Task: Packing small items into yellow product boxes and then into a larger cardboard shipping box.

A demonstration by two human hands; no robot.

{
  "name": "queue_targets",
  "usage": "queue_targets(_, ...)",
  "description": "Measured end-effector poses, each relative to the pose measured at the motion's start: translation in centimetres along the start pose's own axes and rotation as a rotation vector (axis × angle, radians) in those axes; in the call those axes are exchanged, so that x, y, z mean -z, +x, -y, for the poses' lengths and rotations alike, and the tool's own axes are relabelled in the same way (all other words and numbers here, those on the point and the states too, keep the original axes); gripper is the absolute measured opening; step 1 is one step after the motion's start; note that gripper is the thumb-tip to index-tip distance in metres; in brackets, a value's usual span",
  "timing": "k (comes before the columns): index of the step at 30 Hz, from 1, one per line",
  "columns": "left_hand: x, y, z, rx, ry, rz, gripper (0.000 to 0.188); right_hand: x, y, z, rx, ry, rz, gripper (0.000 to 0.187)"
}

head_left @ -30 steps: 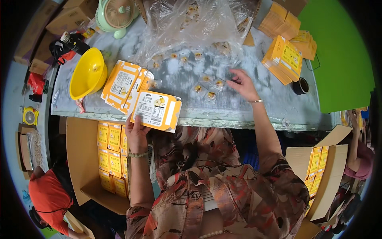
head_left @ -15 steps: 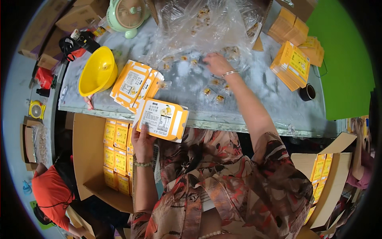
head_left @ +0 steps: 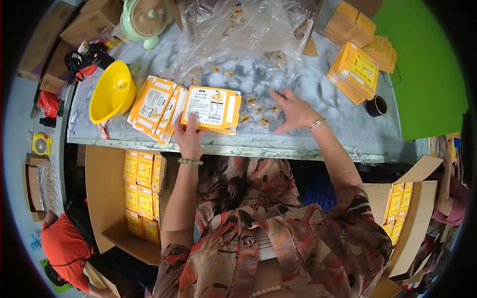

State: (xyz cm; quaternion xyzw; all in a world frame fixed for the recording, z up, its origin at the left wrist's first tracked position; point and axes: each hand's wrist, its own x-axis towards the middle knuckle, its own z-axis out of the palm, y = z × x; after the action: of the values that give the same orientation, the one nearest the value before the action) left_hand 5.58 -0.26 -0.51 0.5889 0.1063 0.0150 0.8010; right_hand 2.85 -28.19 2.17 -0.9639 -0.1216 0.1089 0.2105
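One orange-and-white carton (head_left: 212,108) is the thing you hold: it sits at the near edge of the grey table (head_left: 318,144), raised a little on your left hand (head_left: 188,137), whose fingers close on its lower left corner. Its long axis runs left to right, almost parallel to the table edge, with the printed white face toward you. Just to its right, touching or nearly touching its right end, lie several small wrapped sweets (head_left: 258,111) in clear packets. Your right hand (head_left: 294,111) is flat over them with the fingers spread wide and holding nothing; I cannot tell if the fingertips already press one packet. So the sweets lie between your two hands, nearer to the right one, and the carton is to their left. Further left a pile of the same cartons (head_left: 154,107) leans beside a yellow funnel (head_left: 112,92). Behind is a big clear plastic bag (head_left: 238,35).
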Motion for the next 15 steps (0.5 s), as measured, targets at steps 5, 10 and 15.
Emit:
queue_targets(5, -2.0, 0.0, 1.6, 0.015, 0.050, 0.072, 0.027, -2.2, 1.8, 2.6, -0.033, 0.114, -0.074, 0.078)
queue_targets(10, -2.9, -1.3, 1.9, 0.104, -0.060, 0.102, 0.025, -3.8, 3.4, 2.9, -0.018, 0.528, -0.145, 0.058)
queue_targets(15, -1.2, -2.4, 1.5, 0.282, -0.490, 0.174, 0.029, 0.0, 2.7, 8.3, 0.106, 0.772, -0.089, 0.047)
